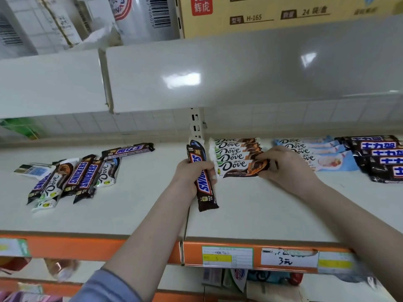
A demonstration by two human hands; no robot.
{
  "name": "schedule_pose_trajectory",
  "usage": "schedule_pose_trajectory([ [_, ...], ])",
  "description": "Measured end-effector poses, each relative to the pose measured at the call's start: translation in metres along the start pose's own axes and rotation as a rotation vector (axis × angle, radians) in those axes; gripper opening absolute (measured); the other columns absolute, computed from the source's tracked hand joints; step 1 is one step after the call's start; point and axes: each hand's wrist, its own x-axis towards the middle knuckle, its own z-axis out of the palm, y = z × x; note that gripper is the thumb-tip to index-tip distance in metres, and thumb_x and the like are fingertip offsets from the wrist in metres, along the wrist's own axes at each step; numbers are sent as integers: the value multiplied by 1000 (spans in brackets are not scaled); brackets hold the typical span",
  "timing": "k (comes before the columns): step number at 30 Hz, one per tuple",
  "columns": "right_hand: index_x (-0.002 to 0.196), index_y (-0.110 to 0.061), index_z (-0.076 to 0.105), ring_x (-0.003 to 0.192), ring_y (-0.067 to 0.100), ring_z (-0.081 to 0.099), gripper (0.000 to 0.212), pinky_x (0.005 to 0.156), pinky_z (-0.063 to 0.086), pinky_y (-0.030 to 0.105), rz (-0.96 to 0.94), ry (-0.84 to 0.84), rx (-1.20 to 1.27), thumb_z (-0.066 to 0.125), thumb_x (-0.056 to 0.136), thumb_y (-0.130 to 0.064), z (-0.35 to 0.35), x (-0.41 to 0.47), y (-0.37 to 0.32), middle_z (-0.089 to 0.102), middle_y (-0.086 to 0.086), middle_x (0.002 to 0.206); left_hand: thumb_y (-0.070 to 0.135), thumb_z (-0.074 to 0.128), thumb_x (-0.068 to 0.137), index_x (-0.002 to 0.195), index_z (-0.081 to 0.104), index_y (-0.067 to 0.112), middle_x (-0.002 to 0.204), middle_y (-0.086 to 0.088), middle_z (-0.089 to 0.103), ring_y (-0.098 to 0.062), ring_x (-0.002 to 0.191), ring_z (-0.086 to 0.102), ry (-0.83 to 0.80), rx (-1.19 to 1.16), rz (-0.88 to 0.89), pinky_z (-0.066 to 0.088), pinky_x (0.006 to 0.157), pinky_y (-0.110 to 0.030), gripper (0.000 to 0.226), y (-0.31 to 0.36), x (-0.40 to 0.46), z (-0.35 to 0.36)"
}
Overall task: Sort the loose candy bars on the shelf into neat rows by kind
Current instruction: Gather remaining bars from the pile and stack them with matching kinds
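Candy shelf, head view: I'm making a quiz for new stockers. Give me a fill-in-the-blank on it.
1. The left hand holds a ____ bar.
2. The right hand pinches the front bar of the brown ____ row.
3. The unsorted pile lies to the ____ of both hands.
Missing words: Snickers; Dove; left

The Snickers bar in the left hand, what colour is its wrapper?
Dark brown Snickers bar, blue-and-white logo; head view.

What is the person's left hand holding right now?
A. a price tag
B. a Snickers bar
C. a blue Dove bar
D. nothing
B: the left hand grips a brown Snickers bar upright above the shelf, while the right hand pinches the end of the front brown Dove bar.
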Motion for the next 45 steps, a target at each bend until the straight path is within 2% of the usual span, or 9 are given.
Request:
schedule_pose_trajectory([
  [10, 103, -9, 70, 97, 32, 56, 36, 89, 39, 33, 21, -10, -65, 77, 69, -12, 4, 4, 2, 65, 15, 99, -1, 59, 84, 84, 54, 0, 59, -12, 58, -20, 41, 56, 11, -114, 12, 54, 43, -26, 5, 2, -2, 2],
  [15, 106, -12, 69, 98, 33, 53, 36, 89, 40, 35, 43, 6, -97, 76, 70, -16, 8, 1, 2, 62, 14, 101, 28, 54, 93, 77, 55, 9, 64, -10, 58, -19, 46, 56, 3, -349, -46, 52, 51, -27, 25, 3, -10, -2],
  [20, 108, -16, 68, 98, 30, 49, 34, 89, 35, 32, 46, 14, -190, 72, 75, -24, 10, 1, -2, 62, 11, 104, 48, 42, 94, 91, 55, 11, 76, -11, 57, -21, 61, 55, -106, -441, -83, 51, 55, -30, 39, 4, -20, -7],
  [28, 107, -17, 68, 105, 30, 50, 26, 89, 35, 33, 112, 72, -10, 63, 84, -28, -5, -17, -21, 63, 10, 103, 41, 44, 95, 98, 58, 7, 82, -12, 62, -22, 71, 58, -181, -485, -80, 49, 69, -35, 37, -7, -28, 5],
  [32, 106, -23, 68, 83, 17, 61, 24, 73, 46, 28, 125, 14, 106, 60, 86, -33, -16, -42, -21, 68, 0, 88, 39, 51, 93, 107, 58, 7, 73, -6, 65, -19, 67, 61, -188, -539, -47, 53, 67, -33, 36, -13, -34, 22],
  [36, 99, -28, 67, 70, 0, 58, 17, 64, 39, 4, 145, 5, 243, 63, 84, -32, -28, -65, -9, 64, -15, 75, 26, 61, 88, 112, 56, 6, 92, -9, 65, -22, 78, 63, -216, -553, 33, 54, 74, -34, 32, -16, -47, 53],
  [40, 94, -42, 62, 68, -5, 59, 22, 64, 43, 8, 130, -61, 469, 70, 77, -30, -55, -85, 12, 67, -17, 70, 11, 65, 83, 127, 53, -1, 120, -19, 62, -35, 111, 59, -252, -491, 97, 47, 97, -46, 47, -24, -62, 102],
  [42, 95, -47, 60, 65, -6, 56, 36, 62, 41, 6, 137, -61, 500, 76, 71, -26, -72, -96, 31, 64, -20, 68, 7, 67, 80, 121, 58, 2, 113, -17, 65, -33, 102, 63, -229, -488, 103, 47, 95, -50, 42, -29, -71, 132],
  [45, 99, -32, 66, 59, -3, 54, 37, 60, 41, 7, 187, -18, 531, 76, 71, -10, -101, -109, 68, 60, -14, 62, 8, 69, 79, 116, 61, 2, 111, -19, 66, -33, 97, 64, -227, -485, 81, 48, 93, -52, 38, -39, -86, 182],
])
